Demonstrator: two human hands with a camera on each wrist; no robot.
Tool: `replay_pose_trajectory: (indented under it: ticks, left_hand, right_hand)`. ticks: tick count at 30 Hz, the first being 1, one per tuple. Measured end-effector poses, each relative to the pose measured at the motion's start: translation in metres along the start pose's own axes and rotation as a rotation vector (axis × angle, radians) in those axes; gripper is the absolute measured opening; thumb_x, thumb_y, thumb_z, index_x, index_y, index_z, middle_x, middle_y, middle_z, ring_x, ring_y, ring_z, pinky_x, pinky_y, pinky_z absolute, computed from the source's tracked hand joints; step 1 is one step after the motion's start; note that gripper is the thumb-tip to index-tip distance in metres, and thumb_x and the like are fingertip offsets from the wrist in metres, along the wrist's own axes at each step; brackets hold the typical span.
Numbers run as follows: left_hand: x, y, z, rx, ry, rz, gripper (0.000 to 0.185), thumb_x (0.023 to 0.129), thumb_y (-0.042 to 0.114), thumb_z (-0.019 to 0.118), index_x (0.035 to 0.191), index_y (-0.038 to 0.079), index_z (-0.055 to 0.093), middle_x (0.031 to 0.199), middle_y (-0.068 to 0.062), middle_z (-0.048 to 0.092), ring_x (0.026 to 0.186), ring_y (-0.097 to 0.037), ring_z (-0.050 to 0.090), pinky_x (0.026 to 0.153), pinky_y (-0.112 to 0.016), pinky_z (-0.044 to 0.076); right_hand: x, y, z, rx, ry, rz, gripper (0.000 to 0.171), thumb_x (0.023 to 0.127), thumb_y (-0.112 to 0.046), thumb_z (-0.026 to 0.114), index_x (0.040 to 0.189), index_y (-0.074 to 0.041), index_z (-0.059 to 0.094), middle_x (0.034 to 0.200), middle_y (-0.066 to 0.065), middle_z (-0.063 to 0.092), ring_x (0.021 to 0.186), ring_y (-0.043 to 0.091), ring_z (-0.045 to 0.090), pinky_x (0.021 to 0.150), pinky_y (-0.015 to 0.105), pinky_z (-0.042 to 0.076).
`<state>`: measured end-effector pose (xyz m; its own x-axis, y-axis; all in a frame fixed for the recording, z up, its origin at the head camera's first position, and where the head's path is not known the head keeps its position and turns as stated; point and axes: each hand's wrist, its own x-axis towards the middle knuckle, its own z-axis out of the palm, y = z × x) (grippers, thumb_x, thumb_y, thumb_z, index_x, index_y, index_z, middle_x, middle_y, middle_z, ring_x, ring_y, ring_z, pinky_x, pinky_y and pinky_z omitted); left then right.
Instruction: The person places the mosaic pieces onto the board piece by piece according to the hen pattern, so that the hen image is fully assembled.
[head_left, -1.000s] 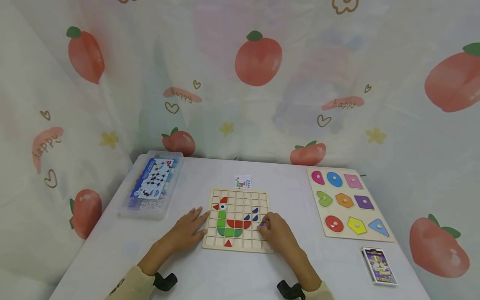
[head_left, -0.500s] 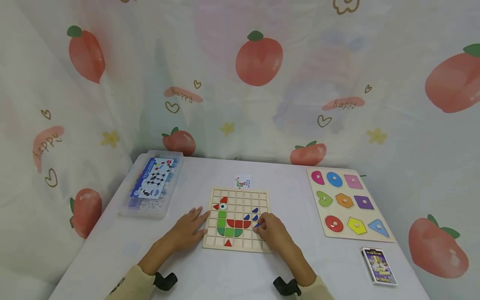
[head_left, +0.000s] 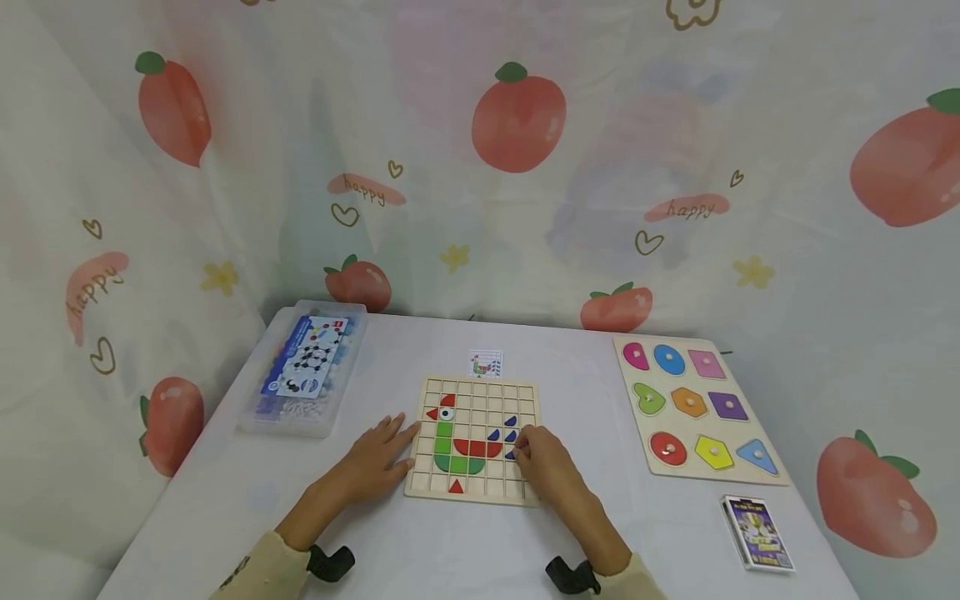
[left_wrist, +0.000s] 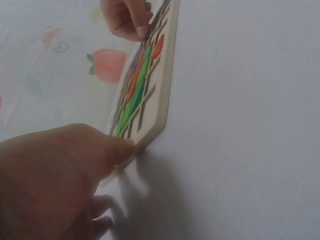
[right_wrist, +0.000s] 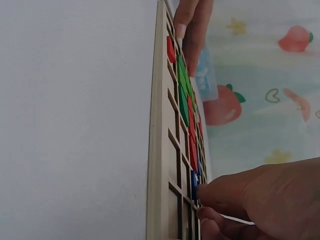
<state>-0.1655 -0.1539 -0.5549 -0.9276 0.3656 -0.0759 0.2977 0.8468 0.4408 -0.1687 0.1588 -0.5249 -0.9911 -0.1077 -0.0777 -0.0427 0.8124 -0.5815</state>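
A wooden grid board (head_left: 476,497) lies on the table, with red, green and blue pieces forming a bird in its cells. My left hand (head_left: 372,461) rests at the board's left edge, its fingers spread; the thumb (left_wrist: 121,150) touches the rim in the left wrist view. At the right side of the grid, my right hand (head_left: 551,465) pinches a blue leaf-shaped piece (right_wrist: 195,184) at a cell below the other blue pieces. The fingers partly cover that piece. A small picture card (head_left: 486,363) of a similar bird lies behind the board.
A clear plastic case (head_left: 303,371) with a blue label stands at the back left. To the right lies a shape puzzle board (head_left: 678,454) with knobbed pieces. A card box (head_left: 758,533) sits near the right edge of the table (head_left: 420,558).
My right hand has moved slightly left with the blue piece and lowered it to a cell in the grid. The left hand has stayed in place.
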Motion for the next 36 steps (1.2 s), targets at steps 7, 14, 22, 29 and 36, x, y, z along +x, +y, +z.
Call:
replay_pose_trajectory:
  ticks: [7,14,22,29,36]
  left_hand:
    - [-0.001,0.0,-0.001,-0.008,0.007,0.011,0.063,0.106,0.033,0.061,0.163,0.014,0.042,0.171,-0.018,0.031,0.159,-0.045,0.025,0.126,-0.064,0.026]
    - [-0.001,0.001,-0.001,-0.006,0.006,0.007,0.063,0.106,0.032,0.061,0.163,0.013,0.043,0.171,-0.019,0.031,0.159,-0.045,0.025,0.126,-0.064,0.026]
    - [-0.001,0.002,-0.002,-0.01,0.007,0.004,0.063,0.106,0.031,0.061,0.163,0.013,0.042,0.171,-0.019,0.031,0.159,-0.045,0.025,0.126,-0.064,0.026]
    - [0.0,0.002,-0.002,-0.015,0.005,0.007,0.063,0.106,0.031,0.061,0.163,0.013,0.043,0.171,-0.019,0.032,0.159,-0.045,0.025,0.126,-0.065,0.026]
    - [-0.001,0.003,-0.003,-0.017,0.009,0.002,0.063,0.105,0.031,0.062,0.163,0.013,0.043,0.171,-0.019,0.031,0.159,-0.045,0.025,0.126,-0.064,0.026]
  right_hand:
    - [0.01,0.023,-0.026,-0.026,0.038,0.077,0.024,0.098,-0.015,0.075,0.117,-0.003,0.067,0.105,0.013,0.065,0.088,0.023,0.063,0.075,0.038,0.059]
    - [0.022,0.052,-0.049,-0.041,0.008,0.158,0.031,0.096,-0.016,0.075,0.119,0.002,0.065,0.108,0.018,0.063,0.095,0.029,0.061,0.089,0.049,0.059]
    - [0.028,0.051,-0.04,-0.013,0.005,0.087,0.019,0.096,-0.014,0.076,0.108,-0.001,0.069,0.097,0.012,0.063,0.088,0.024,0.059,0.081,0.042,0.057]
    - [0.027,0.047,-0.035,-0.011,0.027,0.092,0.019,0.097,-0.015,0.075,0.105,0.001,0.069,0.093,0.011,0.064,0.081,0.022,0.059,0.072,0.036,0.055]
    - [0.024,0.041,-0.034,-0.041,0.047,0.108,0.015,0.098,-0.007,0.07,0.11,0.003,0.069,0.096,0.013,0.064,0.084,0.023,0.061,0.075,0.038,0.058]
